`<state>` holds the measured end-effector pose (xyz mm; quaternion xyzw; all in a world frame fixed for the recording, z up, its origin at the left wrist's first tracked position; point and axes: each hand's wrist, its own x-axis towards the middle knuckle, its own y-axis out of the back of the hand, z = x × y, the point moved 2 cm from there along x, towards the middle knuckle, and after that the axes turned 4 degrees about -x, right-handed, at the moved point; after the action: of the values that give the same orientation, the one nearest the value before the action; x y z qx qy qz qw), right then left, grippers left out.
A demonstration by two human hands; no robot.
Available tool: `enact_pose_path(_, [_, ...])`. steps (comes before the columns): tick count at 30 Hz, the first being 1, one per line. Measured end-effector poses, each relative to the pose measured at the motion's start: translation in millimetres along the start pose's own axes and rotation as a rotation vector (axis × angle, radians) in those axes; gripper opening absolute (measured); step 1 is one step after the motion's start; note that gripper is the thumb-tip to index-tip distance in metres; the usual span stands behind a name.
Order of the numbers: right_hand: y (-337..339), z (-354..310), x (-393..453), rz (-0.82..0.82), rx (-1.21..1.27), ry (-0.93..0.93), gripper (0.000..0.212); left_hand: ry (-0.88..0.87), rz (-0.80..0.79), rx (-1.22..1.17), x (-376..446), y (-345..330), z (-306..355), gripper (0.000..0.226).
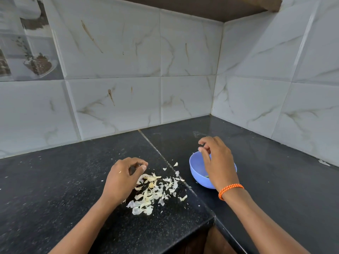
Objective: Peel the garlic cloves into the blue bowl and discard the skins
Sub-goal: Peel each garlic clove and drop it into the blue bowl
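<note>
Right over the blue bowl (197,170): right hand (217,162), fingers loosely curled, thumb and first finger close together at the tips. Hard to tell if anything tiny sits between them. Orange string band (230,190) round that wrist.

Left hand (122,178) low over the skins, fingers curled in, thumb and fingertips nearly meeting. No clear sight of anything pinched there either. A small pale scrap stuck on the back of it.

Just beside the left hand, spread toward the bowl: a heap of garlic skins (152,193), thin, dry and pale, some curled. One small yellowish lump in the heap, maybe a garlic clove (151,185), but too small to be sure. A few stray bits of skin near the line in the stone, close to the bowl.

Blue bowl upright, to the right of the heap, a little apart from it. Inside mostly hidden by the right hand; only a tiny green speck showing at the bottom.

All of it on a black speckled surface (55,180) in a corner. Grey-white marble-look tiles (113,57) on both walls behind.
</note>
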<state>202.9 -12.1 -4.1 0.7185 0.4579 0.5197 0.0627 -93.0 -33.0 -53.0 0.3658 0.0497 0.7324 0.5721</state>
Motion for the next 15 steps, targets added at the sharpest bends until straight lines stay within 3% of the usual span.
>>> enact_pose_path(1, [0.9,-4.8,0.1,0.017,0.007,0.034,0.010,-0.001,-0.011,0.018,1.9,1.4,-1.1,0.011])
enact_pose_path(5, [-3.1,-38.1,-7.6,-0.064,-0.034,0.112,0.050,0.003,-0.075,0.096,8.4,9.5,-9.3,0.025])
enact_pose_path(9, [-34.9,-64.4,-25.1,-0.389,-0.064,0.209,0.021,-0.017,-0.235,0.150,8.2,15.5,-13.3,0.037])
enact_pose_path(15, [-74.5,-76.3,-34.2,-0.626,-0.054,0.197,0.021,0.015,-0.373,0.286,7.8,11.9,-21.1,0.017])
